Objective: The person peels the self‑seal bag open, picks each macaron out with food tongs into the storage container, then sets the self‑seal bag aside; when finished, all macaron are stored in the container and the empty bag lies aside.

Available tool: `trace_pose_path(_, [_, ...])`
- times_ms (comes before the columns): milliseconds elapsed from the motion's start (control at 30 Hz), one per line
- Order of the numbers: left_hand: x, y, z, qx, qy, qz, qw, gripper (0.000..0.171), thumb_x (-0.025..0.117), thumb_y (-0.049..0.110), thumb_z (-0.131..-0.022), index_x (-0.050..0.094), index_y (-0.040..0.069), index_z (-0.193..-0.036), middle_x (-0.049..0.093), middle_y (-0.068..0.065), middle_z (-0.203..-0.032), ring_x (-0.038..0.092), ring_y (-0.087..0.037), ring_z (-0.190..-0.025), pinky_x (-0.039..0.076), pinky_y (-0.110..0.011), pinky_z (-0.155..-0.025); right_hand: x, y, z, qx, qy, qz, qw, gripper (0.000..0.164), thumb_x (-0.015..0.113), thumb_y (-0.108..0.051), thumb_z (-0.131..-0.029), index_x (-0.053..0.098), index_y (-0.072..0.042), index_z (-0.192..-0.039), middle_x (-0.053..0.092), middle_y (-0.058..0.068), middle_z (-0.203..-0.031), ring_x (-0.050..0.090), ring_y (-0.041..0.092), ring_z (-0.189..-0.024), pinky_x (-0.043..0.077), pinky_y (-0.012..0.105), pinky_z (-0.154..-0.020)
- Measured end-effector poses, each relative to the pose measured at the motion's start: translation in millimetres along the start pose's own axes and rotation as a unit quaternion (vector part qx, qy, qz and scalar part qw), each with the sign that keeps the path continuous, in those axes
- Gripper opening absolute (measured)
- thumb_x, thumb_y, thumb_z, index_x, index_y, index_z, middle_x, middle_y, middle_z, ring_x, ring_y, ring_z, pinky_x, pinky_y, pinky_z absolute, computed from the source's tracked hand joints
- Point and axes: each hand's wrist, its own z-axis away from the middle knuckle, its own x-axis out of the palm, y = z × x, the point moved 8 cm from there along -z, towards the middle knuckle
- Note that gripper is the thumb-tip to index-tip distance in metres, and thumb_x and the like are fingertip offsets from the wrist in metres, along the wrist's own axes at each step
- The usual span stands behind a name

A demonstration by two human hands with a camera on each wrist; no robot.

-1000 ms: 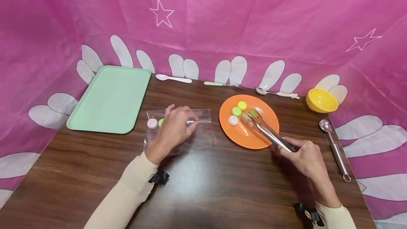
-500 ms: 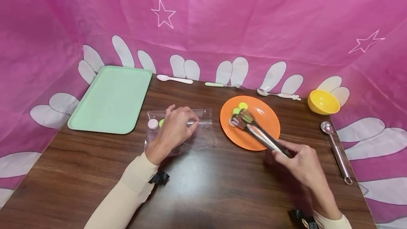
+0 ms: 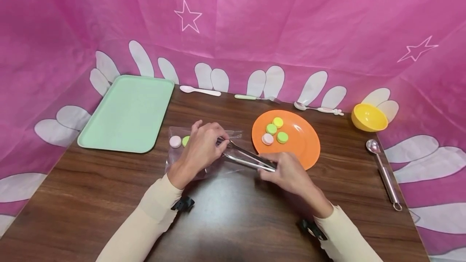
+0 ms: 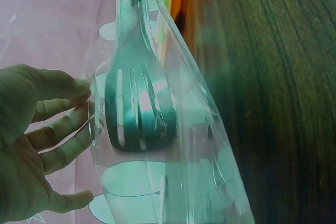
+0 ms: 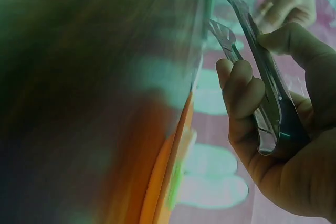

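Observation:
My left hand pinches the edge of a clear plastic bag, which lies on the table. Inside the bag are a pink macaron and a green macaron, partly covered by the hand. Metal tongs are gripped in my right hand; their arms stand apart in the right wrist view, with no macaron seen between them. In the left wrist view a slotted tong head shows through the bag's film, beside the left fingers. An orange plate bears several macarons, including a yellow macaron.
A mint tray lies at the left. Along the back are a pink spoon, a green-handled fork and a white-handled spoon. A yellow bowl and a metal scoop stand at the right.
The right hand has carried the tongs left from the plate to the bag. The macarons on the plate, partly hidden before, are now uncovered. The left hand has stayed in place.

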Motion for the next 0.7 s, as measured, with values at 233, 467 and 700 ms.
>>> trace_pose_path(233, [-3.5, -0.3, -1.2, 0.005, 0.002, -0.001, 1.0, 0.004, 0.082, 0.015, -0.094, 0.084, 0.012, -0.095, 0.08, 0.0, -0.099, 0.076, -0.021, -0.101, 0.039, -0.07, -0.121, 17, -30, -41, -0.045, -0.018, 0.035, 0.998, 0.037, 0.082, -0.022, -0.085, 0.082, -0.01, -0.12, 0.061, -0.007, -0.065, 0.05, 0.008, -0.061, 0.038, 0.023, -0.049])
trace_pose_path(467, [-1.5, -1.0, -2.7, 0.004, -0.004, -0.002, 1.0, 0.004, 0.081, 0.014, -0.094, 0.084, 0.012, -0.095, 0.08, 0.0, -0.1, 0.077, -0.021, -0.102, 0.039, -0.069, -0.121, 23, -52, -65, -0.09, -0.028, 0.058, 0.994, 0.027, 0.08, -0.021, -0.086, 0.082, -0.012, -0.111, 0.066, -0.005, -0.066, 0.053, 0.009, -0.059, 0.041, 0.022, -0.051])
trace_pose_path(700, [-1.0, -0.6, -1.5, 0.007, -0.003, -0.007, 0.9999, 0.004, 0.08, 0.013, -0.094, 0.084, 0.013, -0.096, 0.08, 0.0, -0.101, 0.077, -0.022, -0.101, 0.039, -0.069, -0.121, 31, -57, -70, -0.102, -0.021, 0.066, 0.992, 0.026, 0.082, -0.019, -0.084, 0.082, -0.014, -0.11, 0.067, -0.005, -0.069, 0.052, 0.008, -0.057, 0.04, 0.021, -0.05])
